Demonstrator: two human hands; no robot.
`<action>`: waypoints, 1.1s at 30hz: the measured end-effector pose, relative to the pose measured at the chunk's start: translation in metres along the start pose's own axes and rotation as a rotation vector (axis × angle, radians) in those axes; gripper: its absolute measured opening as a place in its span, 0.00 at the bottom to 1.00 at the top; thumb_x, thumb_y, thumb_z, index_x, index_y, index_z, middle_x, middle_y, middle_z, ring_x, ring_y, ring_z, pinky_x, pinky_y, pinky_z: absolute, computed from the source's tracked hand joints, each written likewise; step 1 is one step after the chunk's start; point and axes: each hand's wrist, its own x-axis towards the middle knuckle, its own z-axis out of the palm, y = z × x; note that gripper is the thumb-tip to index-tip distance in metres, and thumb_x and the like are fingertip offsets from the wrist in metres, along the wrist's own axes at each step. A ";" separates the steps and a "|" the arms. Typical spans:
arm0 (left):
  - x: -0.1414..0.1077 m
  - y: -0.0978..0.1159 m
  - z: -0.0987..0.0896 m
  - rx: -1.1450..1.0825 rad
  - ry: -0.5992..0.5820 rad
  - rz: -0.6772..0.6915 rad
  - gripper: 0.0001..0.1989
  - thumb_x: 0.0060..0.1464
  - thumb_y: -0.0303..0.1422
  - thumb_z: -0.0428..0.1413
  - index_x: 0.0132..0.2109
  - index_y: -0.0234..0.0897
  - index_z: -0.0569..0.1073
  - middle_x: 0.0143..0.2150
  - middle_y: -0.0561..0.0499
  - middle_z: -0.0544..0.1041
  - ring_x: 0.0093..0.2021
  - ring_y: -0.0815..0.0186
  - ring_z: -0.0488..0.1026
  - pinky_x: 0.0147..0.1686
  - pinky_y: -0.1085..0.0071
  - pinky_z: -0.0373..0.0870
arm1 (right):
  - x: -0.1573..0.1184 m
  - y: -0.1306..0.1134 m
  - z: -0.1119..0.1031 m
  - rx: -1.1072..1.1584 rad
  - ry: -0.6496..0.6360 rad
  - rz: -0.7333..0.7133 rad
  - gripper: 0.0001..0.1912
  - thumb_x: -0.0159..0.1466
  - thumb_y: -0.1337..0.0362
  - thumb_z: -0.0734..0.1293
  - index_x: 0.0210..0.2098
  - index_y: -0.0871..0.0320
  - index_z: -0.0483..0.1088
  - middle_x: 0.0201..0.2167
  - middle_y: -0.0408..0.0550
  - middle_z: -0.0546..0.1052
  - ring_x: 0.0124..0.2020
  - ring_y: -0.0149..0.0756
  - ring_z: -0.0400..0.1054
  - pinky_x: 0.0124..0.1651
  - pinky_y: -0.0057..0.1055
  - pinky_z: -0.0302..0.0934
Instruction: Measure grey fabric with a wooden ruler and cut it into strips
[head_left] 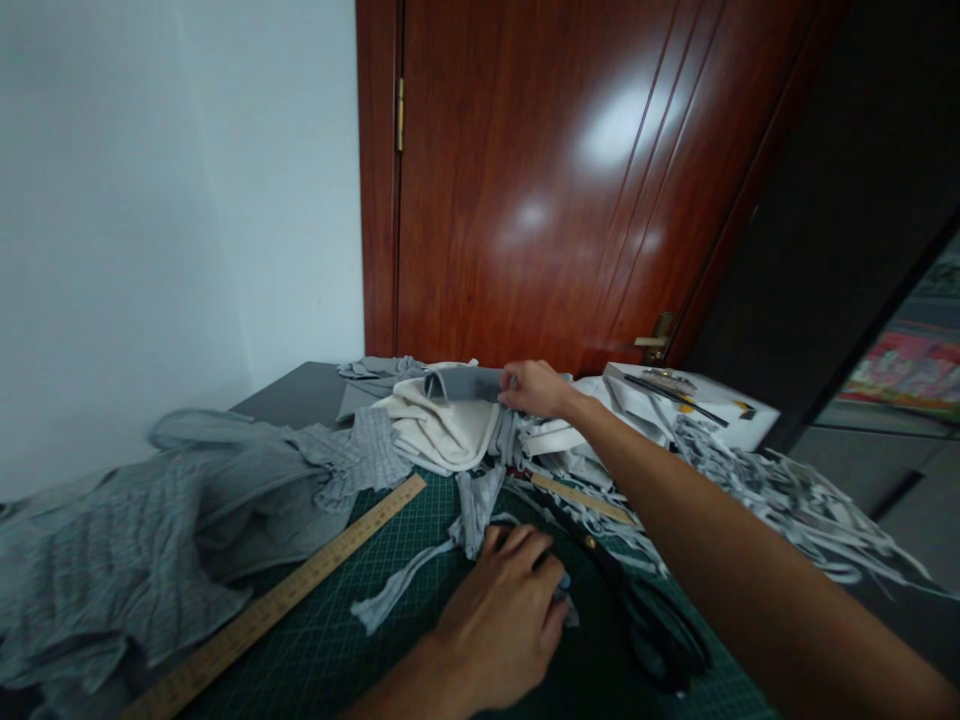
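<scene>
On the dark surface (304,388) lies the green cutting mat (319,640), and from this mat I count all places. Left of the mat, and partly over it, spreads the grey ribbed cloth (270,525); well to its right is a tangled heap of strips (787,500), which is better not disturbed. At the far edge of the mat sits the folded white cloth (442,432), with the grey sheet (469,384) on top. The right hand (536,388) reaches there, its bent fingers at the end of this sheet; it looks like a pinch, but I cannot tell surely. For a good pick, I would take only one layer and lift it gently, so the white folds do not follow. The left hand (506,610) is curled low over the middle of the mat; whether it grips the small grey scrap (571,610) under it, I cannot tell. Light pressure there should be enough. The wooden ruler (300,587) crosses the mat's left part. The black scissors (616,580) lie on its right part, near the left hand, so this wrist should move with care.
</scene>
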 end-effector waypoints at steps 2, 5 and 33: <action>0.000 0.000 0.000 0.006 0.002 -0.001 0.09 0.67 0.36 0.55 0.50 0.39 0.75 0.59 0.45 0.76 0.62 0.51 0.69 0.63 0.46 0.63 | -0.010 0.002 0.005 -0.053 -0.102 0.054 0.14 0.72 0.59 0.70 0.55 0.58 0.74 0.54 0.52 0.78 0.50 0.45 0.76 0.53 0.47 0.73; 0.000 0.001 0.000 0.017 0.005 0.001 0.09 0.68 0.36 0.55 0.51 0.39 0.75 0.59 0.45 0.76 0.63 0.51 0.69 0.63 0.46 0.63 | -0.018 0.009 0.011 -0.076 -0.196 0.145 0.17 0.73 0.59 0.70 0.58 0.58 0.72 0.57 0.54 0.76 0.52 0.46 0.75 0.53 0.48 0.73; -0.002 0.000 0.002 0.040 0.053 -0.010 0.11 0.66 0.33 0.54 0.52 0.37 0.76 0.58 0.41 0.76 0.60 0.50 0.70 0.62 0.48 0.64 | -0.032 -0.021 0.047 0.130 -0.135 0.405 0.17 0.72 0.59 0.70 0.59 0.56 0.72 0.58 0.53 0.75 0.53 0.46 0.75 0.53 0.47 0.73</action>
